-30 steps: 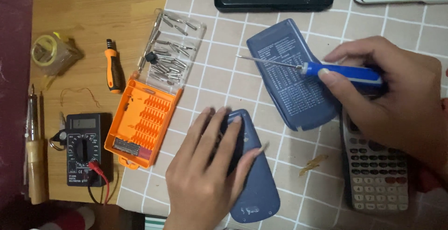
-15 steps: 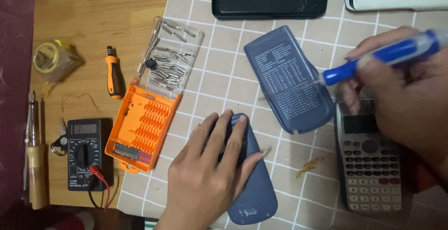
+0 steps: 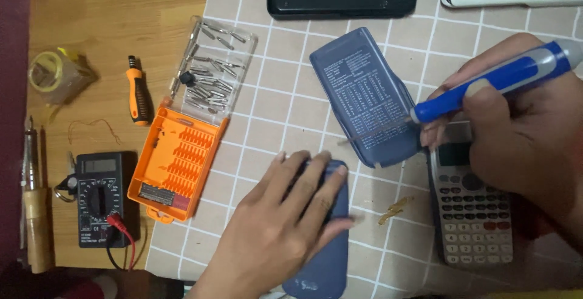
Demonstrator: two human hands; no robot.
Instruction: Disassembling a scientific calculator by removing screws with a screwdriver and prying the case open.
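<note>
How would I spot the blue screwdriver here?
Start at the checked mat on the wooden table, then go to its right side, where a grey calculator lies. Just above it, the right hand holds the screwdriver: the only blue-and-white handle, with a thin metal shaft.

The left hand (image 3: 276,229) presses flat on a blue calculator cover (image 3: 322,244); the right hand (image 3: 516,135) holds a blue screwdriver (image 3: 492,83) above a calculator (image 3: 473,214).
</note>
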